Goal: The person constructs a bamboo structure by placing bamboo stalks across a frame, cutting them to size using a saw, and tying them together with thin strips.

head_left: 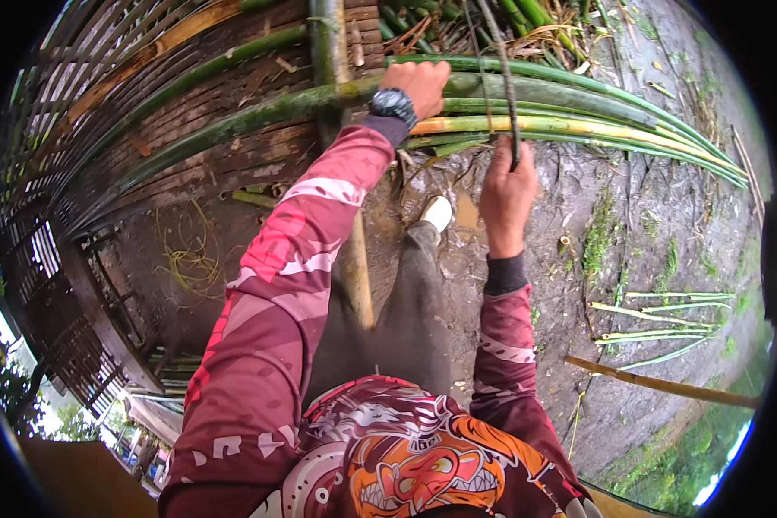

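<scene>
A thick green bamboo pole (259, 121) runs from the left, across an upright bamboo post (326, 52), and out to the right. My left hand (419, 88), with a dark watch (393, 105) at its wrist, is closed over this pole just right of the post. My right hand (507, 194) grips the near end of what looks like a bow saw (508, 86). Its dark bar and a thin line beside it, apparently the blade, cross the pole. Whether the blade touches the bamboo I cannot tell. Several thinner green and yellow poles (578, 127) lie alongside.
A slatted bamboo structure (69, 112) fills the left. Cut bamboo (535, 13) is piled at the far side. Several short thin sticks (656, 335) and a brown bamboo strip (665, 385) lie on muddy ground at right. Tangled yellow twine (190, 259) sits at left. My foot (438, 212) is near the poles.
</scene>
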Demonstrator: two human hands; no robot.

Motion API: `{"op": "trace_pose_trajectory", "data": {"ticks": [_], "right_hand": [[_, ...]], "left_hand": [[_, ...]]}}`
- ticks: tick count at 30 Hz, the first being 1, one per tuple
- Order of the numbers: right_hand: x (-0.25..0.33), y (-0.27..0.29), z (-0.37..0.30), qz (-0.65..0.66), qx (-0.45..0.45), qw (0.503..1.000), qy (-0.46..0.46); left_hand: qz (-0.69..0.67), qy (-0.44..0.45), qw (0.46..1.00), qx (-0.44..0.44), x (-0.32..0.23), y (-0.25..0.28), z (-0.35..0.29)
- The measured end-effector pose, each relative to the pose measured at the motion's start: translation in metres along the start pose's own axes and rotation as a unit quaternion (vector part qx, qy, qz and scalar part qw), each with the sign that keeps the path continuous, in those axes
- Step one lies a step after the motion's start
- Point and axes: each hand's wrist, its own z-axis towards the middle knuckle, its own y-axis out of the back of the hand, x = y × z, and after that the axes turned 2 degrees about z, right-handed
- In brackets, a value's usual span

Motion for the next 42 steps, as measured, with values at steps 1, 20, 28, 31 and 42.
{"op": "trace_pose_trajectory", "data": {"ticks": [1,20,28,31,42], "right_hand": [[-0.002,-0.003,-0.001,-0.018,0.003,1.000,-0.009],[0.008,0.028,-0.012,0.026,0.081,0.994,-0.070],[0.001,-0.005,0.045,0.028,0.046,0.998,-0.019],[-0.001,0.010,0.018,0.015,0.064,0.998,-0.012],[0.006,0.000,0.023,0.007,0.056,0.998,-0.034]], "left_hand": [[-0.004,0.010,1.000,-0.008,-0.002,-0.002,-0.005],[0.016,0.083,0.990,0.110,-0.002,0.013,0.000],[0.021,0.035,0.996,0.073,-0.014,0.010,0.008],[0.020,0.040,0.996,0.082,-0.006,0.011,-0.001],[0.013,0.018,0.999,0.024,-0.001,0.009,-0.002]]}}
